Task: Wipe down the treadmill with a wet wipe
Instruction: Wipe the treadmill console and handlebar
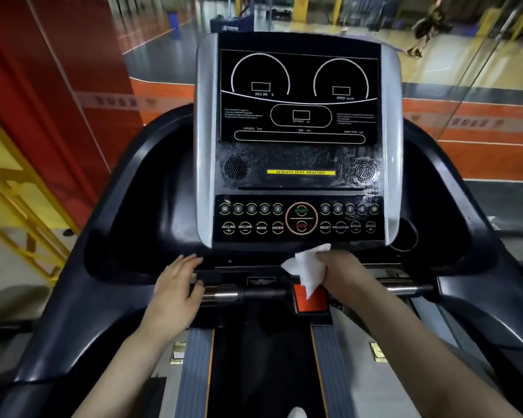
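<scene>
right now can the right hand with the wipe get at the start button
Probably yes. The right hand grips the wet wipe just below the button panel, and the START button sits a little above it with nothing between. The left hand rests off to the side, out of the way.

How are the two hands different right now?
The right hand is curled around a white wet wipe, while the left hand holds nothing. The left hand's fingers lie straight and flat on the treadmill's black console ledge; the right hand's are bunched. The right hand sits just above the red safety tab; the left is off to the side. Both are bare and sit below the button panel.
</scene>
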### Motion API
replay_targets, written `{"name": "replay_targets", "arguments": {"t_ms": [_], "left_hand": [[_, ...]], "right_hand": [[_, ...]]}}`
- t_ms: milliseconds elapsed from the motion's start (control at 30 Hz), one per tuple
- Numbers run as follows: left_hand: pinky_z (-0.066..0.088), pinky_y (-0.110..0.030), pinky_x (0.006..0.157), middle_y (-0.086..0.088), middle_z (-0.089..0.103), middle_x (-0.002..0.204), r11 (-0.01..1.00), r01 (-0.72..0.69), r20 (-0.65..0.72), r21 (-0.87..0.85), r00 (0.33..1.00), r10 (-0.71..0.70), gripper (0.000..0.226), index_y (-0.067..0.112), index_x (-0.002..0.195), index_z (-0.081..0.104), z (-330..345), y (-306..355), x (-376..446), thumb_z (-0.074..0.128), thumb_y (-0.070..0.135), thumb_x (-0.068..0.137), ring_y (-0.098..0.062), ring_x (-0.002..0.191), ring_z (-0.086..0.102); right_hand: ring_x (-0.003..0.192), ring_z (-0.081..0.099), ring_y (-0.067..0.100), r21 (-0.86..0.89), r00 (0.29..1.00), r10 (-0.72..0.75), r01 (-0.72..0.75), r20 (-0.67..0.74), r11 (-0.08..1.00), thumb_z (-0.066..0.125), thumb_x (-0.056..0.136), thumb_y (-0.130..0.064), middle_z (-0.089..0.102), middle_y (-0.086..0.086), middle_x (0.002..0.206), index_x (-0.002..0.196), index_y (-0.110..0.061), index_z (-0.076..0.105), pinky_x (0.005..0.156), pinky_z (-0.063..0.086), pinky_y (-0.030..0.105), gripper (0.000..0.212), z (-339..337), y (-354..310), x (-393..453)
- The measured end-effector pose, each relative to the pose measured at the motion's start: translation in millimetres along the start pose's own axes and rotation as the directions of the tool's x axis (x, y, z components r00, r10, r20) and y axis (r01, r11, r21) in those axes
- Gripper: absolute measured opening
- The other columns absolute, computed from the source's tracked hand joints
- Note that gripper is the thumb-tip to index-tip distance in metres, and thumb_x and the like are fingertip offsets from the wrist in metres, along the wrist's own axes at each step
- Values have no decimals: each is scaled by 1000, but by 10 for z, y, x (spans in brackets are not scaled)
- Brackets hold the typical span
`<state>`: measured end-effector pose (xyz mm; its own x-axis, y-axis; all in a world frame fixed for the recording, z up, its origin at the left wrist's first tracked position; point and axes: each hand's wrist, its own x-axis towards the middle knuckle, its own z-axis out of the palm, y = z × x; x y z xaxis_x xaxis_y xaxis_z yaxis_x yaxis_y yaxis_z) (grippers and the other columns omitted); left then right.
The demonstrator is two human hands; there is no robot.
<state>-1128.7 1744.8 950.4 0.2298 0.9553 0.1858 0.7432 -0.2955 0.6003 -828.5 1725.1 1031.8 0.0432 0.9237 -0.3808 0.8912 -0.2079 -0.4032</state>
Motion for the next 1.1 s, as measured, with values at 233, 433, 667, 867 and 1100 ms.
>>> {"name": "replay_targets", "arguments": {"t_ms": [233,433,667,867,1100], "left_hand": [[23,-31,114,1,61,132,976,-62,43,207,998,54,57,16,129,62,251,-134,-90,25,40,92,-22,128,52],[34,-35,99,4,60,102,978,-86,-28,192,995,93,38,15,108,59,260,-131,-131,30,36,94,-19,100,55],[32,-27,81,12,51,95,996,-72,-150,-61,987,62,16,20,99,50,202,-63,-200,39,27,88,-7,86,44],[30,-23,91,13,54,97,993,-116,-121,28,985,119,20,21,100,54,252,-98,-186,41,28,87,-7,92,48],[32,-25,91,16,52,99,990,-129,-137,58,981,136,27,20,103,57,259,-99,-176,38,30,87,-3,90,44]], "right_hand": [[109,61,24,-180,896,-320,275,-307,944,43,90,4,62,7,125,141,-11,46,92,46,23,54,431,-506,36],[115,55,32,-513,877,-456,324,-153,795,50,84,5,57,12,125,129,-7,47,88,49,40,46,697,-1233,261],[117,55,25,-658,772,-630,431,-85,617,47,90,-4,58,6,121,122,-10,57,82,49,37,35,906,-1141,460],[140,36,19,-298,885,-443,465,143,833,42,92,-2,35,-4,155,150,-24,34,113,31,28,63,857,-874,837],[150,11,15,-249,931,-266,327,249,912,30,103,-45,10,-3,163,156,-22,16,121,8,29,59,703,-560,893]]}}
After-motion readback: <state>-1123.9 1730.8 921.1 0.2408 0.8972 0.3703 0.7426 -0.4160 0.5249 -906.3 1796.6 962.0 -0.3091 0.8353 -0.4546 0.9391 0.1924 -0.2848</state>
